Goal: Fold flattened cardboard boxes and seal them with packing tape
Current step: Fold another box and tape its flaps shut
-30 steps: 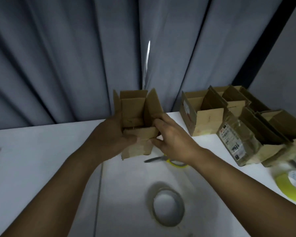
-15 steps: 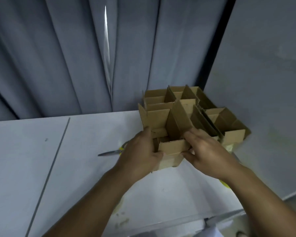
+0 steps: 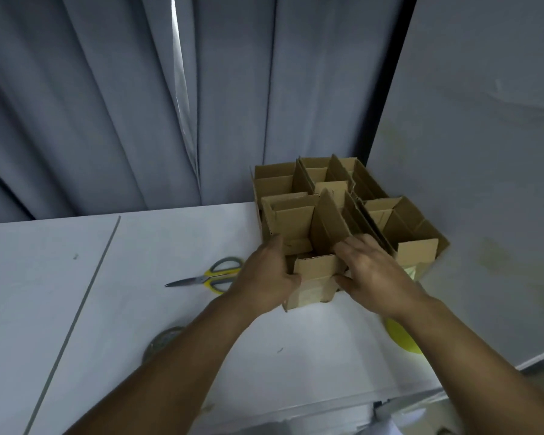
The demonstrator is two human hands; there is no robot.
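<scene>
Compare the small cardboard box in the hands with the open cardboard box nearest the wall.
The small brown cardboard box is gripped by the left hand and right hand; the open brown cardboard box by the wall stands untouched. The held box is nearest the person; the wall box is at the far right. Both have raised top flaps.

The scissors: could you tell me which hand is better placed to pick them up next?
Left, probably: the scissors lie just beside the left hand, while the right hand is on the other side of the box.
</scene>
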